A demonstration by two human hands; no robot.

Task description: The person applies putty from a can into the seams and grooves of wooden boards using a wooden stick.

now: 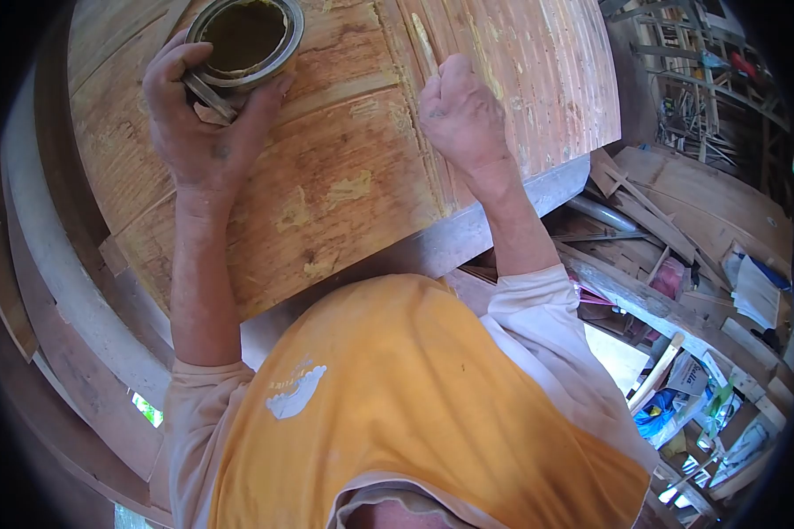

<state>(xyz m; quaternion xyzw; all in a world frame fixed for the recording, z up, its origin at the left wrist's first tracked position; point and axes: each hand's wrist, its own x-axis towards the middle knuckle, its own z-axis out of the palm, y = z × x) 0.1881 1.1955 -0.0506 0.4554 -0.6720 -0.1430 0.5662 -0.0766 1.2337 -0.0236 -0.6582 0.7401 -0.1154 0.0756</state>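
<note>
Orange-yellow cloth shirt front with pale sleeves (415,370) nearest the lens. Beyond it, a broad reddish-brown wooden panel (273,256) with a pale side edge (445,242).

Left hand (198,132): thumb and fingers apart, clamped around an open round metal tin (293,22) at the panel's far left part. Brownish-yellow contents (249,37) visible inside; residue on the inner rim. A narrow flat metal piece (208,95) lies between thumb and fingers, against the tin.

Right hand (468,119): fingers curled together, knuckles up, over the grooved section; cannot tell whether they grip anything.

Extent, as judged: work looks partial. Yellowish smears (350,188) show in scattered patches on the left section, along the seam beside the grooves, and in some grooves. Much of the left section shows bare grain between patches; several grooves toward the right edge look lightly marked or unfilled. No patch looks evenly levelled.

Limits: the panel's far end is cut off at the top, and the tin's rim slightly so. Depth of contents uncertain in shadow. Pale streak (423,40) beyond the right hand: smear or thin stick, cannot tell. Right palm hidden. Wood offcuts (653,216) at right blur toward the dark lens border.
</note>
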